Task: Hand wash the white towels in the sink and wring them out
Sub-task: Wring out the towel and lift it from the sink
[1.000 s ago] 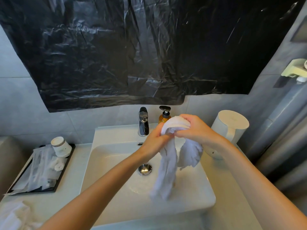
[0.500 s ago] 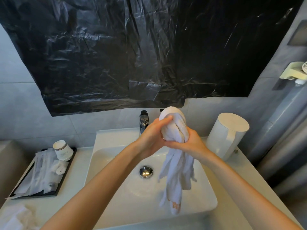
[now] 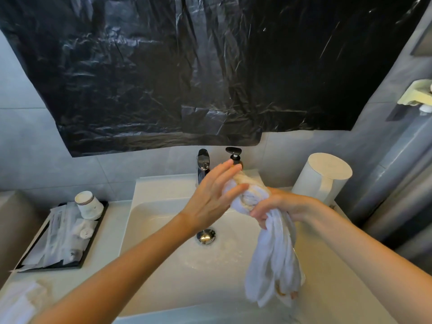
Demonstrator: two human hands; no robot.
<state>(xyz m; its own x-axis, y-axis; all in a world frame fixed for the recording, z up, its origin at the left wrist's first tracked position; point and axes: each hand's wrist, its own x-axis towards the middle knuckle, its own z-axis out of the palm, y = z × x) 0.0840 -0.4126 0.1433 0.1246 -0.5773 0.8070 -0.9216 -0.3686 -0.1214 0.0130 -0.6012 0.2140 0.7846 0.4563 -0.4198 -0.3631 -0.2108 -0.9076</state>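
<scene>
Item: white towel [image 3: 273, 265], twisted, held over the sink [image 3: 163, 183], presumably so runoff fell near the drain [image 3: 205, 236].
Right hand [image 3: 278, 204]: fingers curled tight round the twisted neck, with the tail hanging below them.
Left hand [image 3: 210, 195]: fingers straight and spread, touching the bunched head.
Tap [image 3: 203, 164]: behind the fingertips.
Surface: wet pale basin, white counter [image 3: 117, 213].
Room: grey tiled wall [image 3: 30, 148], black plastic sheet [image 3: 187, 66] above.
</scene>
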